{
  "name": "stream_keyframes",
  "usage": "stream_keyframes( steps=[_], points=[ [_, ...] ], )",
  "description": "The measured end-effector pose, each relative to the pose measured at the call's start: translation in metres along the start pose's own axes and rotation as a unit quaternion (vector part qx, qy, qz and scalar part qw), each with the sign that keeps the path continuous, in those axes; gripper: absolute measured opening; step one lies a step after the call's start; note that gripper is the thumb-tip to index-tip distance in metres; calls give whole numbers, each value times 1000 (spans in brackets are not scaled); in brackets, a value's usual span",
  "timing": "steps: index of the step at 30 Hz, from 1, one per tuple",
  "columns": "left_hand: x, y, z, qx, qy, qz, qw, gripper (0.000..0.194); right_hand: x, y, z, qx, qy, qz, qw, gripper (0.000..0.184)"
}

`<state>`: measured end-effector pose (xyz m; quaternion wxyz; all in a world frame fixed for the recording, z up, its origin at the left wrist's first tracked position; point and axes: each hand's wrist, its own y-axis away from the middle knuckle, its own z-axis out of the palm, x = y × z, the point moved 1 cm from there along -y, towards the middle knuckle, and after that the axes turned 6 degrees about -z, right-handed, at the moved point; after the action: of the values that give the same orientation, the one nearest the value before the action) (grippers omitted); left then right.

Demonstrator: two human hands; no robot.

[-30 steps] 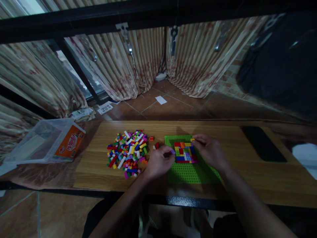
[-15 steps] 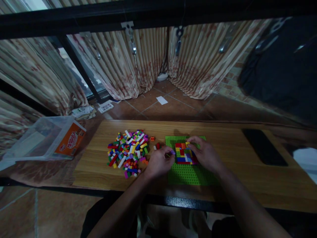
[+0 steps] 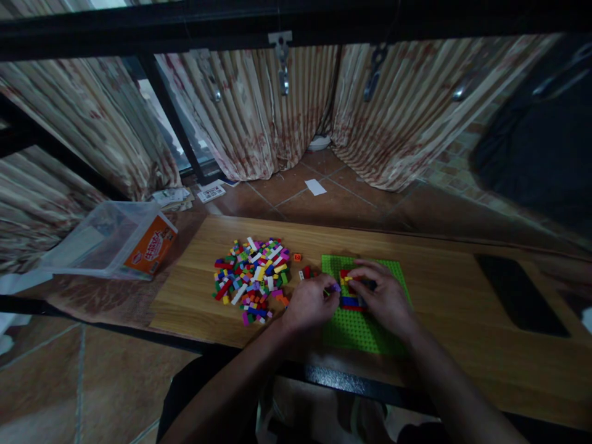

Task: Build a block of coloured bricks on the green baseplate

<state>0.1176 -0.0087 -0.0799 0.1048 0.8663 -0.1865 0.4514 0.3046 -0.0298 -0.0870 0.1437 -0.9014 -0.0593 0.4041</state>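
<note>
A green baseplate (image 3: 356,333) lies on the wooden table, carrying a low block of red, blue and other coloured bricks (image 3: 352,302). My left hand (image 3: 311,302) is at the baseplate's left edge, its thumb and forefinger closed on a small purple brick (image 3: 336,287). Over the built block is my right hand (image 3: 386,296), fingers pinched at a small yellow brick (image 3: 348,279). Its fingers cover much of the block's right side. Close beyond my left hand lie a few loose red and white bricks (image 3: 307,272), with an orange brick (image 3: 297,257) farther back.
A heap of mixed bricks (image 3: 252,277) is spread left of the baseplate. Past the table's left end stands a clear plastic box (image 3: 108,246) with an orange label. A dark flat slab (image 3: 520,293) lies toward the table's right end. Curtains (image 3: 259,117) hang behind.
The view has swung left, shifting the scene rightward. My right hand has moved leftward over the block, with the yellow brick at its fingertips. My left hand still holds the purple brick.
</note>
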Motion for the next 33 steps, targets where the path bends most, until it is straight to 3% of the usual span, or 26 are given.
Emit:
stream_keyframes(
  steps=[12, 25, 33],
  points=[
    [-3, -1, 1, 1, -9, -1, 1000, 14, 0, 2, 8, 56, -67, 65, 994, 13],
    [2, -1, 1, 14, -29, -5, 999, 15, 1, -6, 14, 67, -191, 188, 961, 17],
    [4, -10, 2, 21, -71, 21, 997, 15, -2, -8, 18, 67, -216, 184, 957, 20]
  ],
)
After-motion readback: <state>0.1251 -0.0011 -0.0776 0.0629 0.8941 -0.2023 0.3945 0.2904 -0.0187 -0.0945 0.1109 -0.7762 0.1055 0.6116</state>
